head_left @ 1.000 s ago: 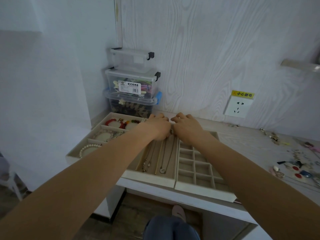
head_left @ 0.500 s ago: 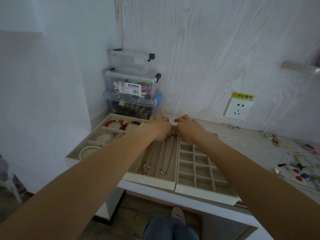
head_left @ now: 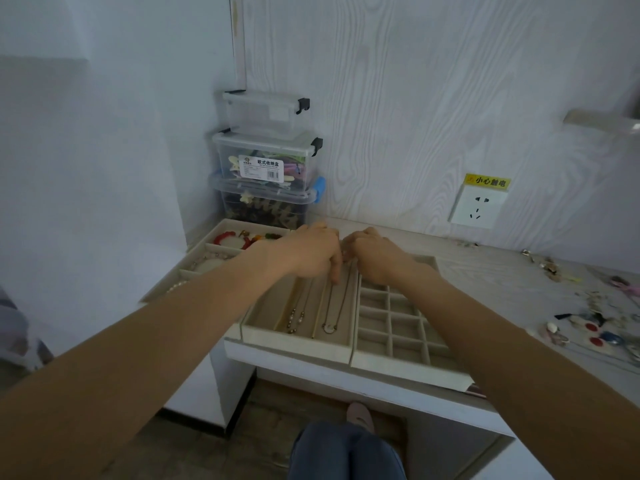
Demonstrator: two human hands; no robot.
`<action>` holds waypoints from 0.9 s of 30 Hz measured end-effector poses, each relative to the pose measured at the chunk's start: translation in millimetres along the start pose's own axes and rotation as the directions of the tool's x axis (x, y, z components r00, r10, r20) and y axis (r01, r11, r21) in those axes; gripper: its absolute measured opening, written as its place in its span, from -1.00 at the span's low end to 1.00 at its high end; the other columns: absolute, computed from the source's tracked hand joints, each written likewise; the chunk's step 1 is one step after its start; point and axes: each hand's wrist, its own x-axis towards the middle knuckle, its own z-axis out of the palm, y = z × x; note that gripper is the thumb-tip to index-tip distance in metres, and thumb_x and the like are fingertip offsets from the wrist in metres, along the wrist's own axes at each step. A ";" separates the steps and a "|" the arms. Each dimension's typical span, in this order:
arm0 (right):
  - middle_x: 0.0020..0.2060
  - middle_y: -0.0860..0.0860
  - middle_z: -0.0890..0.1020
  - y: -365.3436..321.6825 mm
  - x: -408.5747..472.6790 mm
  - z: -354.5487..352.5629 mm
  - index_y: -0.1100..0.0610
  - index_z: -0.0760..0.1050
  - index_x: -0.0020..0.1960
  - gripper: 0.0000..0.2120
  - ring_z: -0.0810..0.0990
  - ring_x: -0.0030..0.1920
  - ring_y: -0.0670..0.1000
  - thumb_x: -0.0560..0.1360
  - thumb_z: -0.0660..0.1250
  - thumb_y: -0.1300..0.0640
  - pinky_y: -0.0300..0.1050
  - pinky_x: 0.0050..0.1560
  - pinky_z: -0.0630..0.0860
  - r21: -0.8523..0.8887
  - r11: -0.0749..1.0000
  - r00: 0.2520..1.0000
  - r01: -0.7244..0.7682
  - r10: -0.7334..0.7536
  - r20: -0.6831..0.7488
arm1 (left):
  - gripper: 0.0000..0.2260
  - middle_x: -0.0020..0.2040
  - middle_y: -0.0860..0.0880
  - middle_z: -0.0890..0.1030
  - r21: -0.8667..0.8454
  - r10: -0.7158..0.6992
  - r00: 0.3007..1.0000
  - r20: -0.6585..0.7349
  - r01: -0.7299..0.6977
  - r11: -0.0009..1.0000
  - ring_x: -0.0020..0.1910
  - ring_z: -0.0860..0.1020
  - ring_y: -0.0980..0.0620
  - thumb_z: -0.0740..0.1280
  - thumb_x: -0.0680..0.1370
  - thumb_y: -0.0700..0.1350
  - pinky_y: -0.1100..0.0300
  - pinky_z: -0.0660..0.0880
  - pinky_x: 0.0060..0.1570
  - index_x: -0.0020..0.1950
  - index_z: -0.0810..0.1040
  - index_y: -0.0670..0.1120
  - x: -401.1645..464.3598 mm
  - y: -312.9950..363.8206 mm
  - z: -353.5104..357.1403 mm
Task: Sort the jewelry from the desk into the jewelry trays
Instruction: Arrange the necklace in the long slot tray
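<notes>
While your left hand (head_left: 311,252) and right hand (head_left: 375,258) curl at the far end of the necklace tray (head_left: 298,344), maybe on a chain, I can't tell; much jewelry (head_left: 595,327) waits far right.

This looks like a room in a home, a corner used as a dressing or storage spot. A white table (head_left: 502,271) stands against a pale wood-grain wall panel (head_left: 415,98). On the wall above the table is a socket (head_left: 477,206) with a yellow warning sticker (head_left: 487,181). At the table's back left corner stand stacked clear storage boxes (head_left: 266,161) of hair clips. Beige felt jewelry trays (head_left: 301,348) sit in front of the boxes, and loose trinkets (head_left: 588,327) lie at the table's right end.
</notes>
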 end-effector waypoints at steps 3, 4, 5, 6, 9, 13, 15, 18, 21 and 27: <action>0.23 0.12 0.48 -8.0 -9.2 -0.2 0.16 0.48 0.26 -0.69 0.38 0.25 0.11 0.56 0.14 0.24 -0.02 0.20 0.39 -0.007 1.000 1.000 -0.007 0.007 0.017 | -0.67 0.09 0.05 0.42 -0.017 -0.005 0.998 0.066 0.007 1.000 0.21 0.36 0.02 0.17 0.55 -0.27 0.13 0.27 0.22 0.05 0.64 0.06 -10.0 9.8 2.0; 0.19 0.14 0.50 -10.4 -13.6 -1.9 0.14 0.49 0.26 -0.70 0.43 0.21 0.12 0.57 0.14 0.22 -0.04 0.17 0.40 -0.005 1.000 1.000 -0.010 0.010 0.026 | -0.69 0.18 0.05 0.46 -0.030 0.002 0.997 0.073 0.000 1.000 0.23 0.37 0.03 0.18 0.56 -0.26 0.15 0.27 0.23 0.06 0.65 0.04 -13.1 13.3 3.1; 0.17 0.14 0.51 -12.7 -18.1 -3.8 0.13 0.50 0.25 -0.70 0.47 0.17 0.12 0.57 0.14 0.21 -0.05 0.14 0.41 -0.001 1.000 1.000 -0.009 0.009 0.030 | -0.69 0.25 0.06 0.48 -0.051 0.011 0.997 0.075 -0.007 0.999 0.23 0.39 0.04 0.18 0.56 -0.26 0.16 0.27 0.24 0.05 0.66 0.03 -16.5 16.1 4.1; 0.15 0.14 0.54 -15.0 -23.2 -5.4 0.12 0.52 0.24 -0.70 0.50 0.15 0.12 0.57 0.15 0.21 -0.06 0.12 0.42 0.000 1.000 1.000 -0.003 0.003 0.028 | -0.68 0.27 0.06 0.49 -0.069 0.021 0.997 0.079 -0.016 0.997 0.21 0.42 0.05 0.18 0.55 -0.28 0.17 0.29 0.23 0.02 0.67 0.02 -20.4 18.7 5.0; 0.14 0.11 0.57 -21.6 -37.7 -5.9 0.08 0.54 0.22 -0.69 0.54 0.13 0.11 0.56 0.16 0.23 -0.05 0.10 0.47 0.011 1.000 0.999 0.017 -0.018 0.044 | -0.64 0.25 0.08 0.51 -0.084 0.036 0.991 0.132 -0.025 0.996 0.18 0.44 0.06 0.15 0.53 -0.33 0.21 0.32 0.18 -0.03 0.67 0.01 -33.0 23.4 8.9; 0.19 0.09 0.56 -27.9 -52.6 -1.8 0.02 0.52 0.25 -0.63 0.54 0.15 0.12 0.55 0.14 0.27 -0.03 0.12 0.49 0.050 0.999 0.998 0.010 -0.013 0.065 | -0.62 0.21 0.10 0.53 -0.063 0.042 0.986 0.159 -0.032 0.997 0.22 0.44 0.05 0.14 0.52 -0.33 0.11 0.29 0.31 -0.11 0.65 0.06 -47.2 25.7 13.8; 0.20 0.10 0.55 -29.9 -58.1 -1.0 0.00 0.52 0.26 -0.61 0.53 0.16 0.12 0.54 0.13 0.28 -0.01 0.14 0.49 0.049 0.999 0.999 0.007 -0.009 0.048 | -0.62 0.20 0.11 0.53 -0.024 0.049 0.987 0.150 -0.046 0.999 0.23 0.42 0.05 0.14 0.52 -0.32 0.02 0.20 0.36 -0.17 0.61 0.10 -52.8 27.8 17.1; 0.23 0.10 0.54 -32.8 -63.9 0.0 0.01 0.51 0.27 -0.60 0.51 0.20 0.13 0.53 0.13 0.30 -0.02 0.14 0.47 0.035 0.999 0.999 0.007 -0.008 0.037 | -0.64 0.14 0.10 0.54 -0.019 0.057 0.991 0.121 -0.055 0.998 0.20 0.44 0.04 0.14 0.53 -0.31 0.06 0.26 0.31 -0.22 0.58 0.09 -59.4 32.1 19.4; 0.28 0.11 0.50 -32.6 -65.3 1.6 0.03 0.47 0.31 -0.57 0.49 0.24 0.13 0.53 0.12 0.33 -0.01 0.21 0.46 0.056 0.998 1.000 -0.007 0.007 -0.001 | -0.64 0.11 0.08 0.56 -0.051 0.048 0.993 0.112 -0.042 0.998 0.18 0.47 0.03 0.14 0.52 -0.33 0.02 0.28 0.34 -0.22 0.58 0.07 -63.8 35.2 17.8; 0.27 0.16 0.48 -17.3 -52.9 0.2 0.13 0.39 0.37 -0.57 0.48 0.24 0.13 0.53 0.15 0.35 0.01 0.24 0.44 0.050 0.997 0.996 -0.053 0.057 -0.062 | -0.62 0.37 0.02 0.42 -0.008 -0.027 0.999 -0.018 0.027 1.000 0.37 0.32 0.01 0.15 0.52 -0.32 -0.03 0.07 0.44 0.14 0.59 0.04 -53.7 29.0 12.9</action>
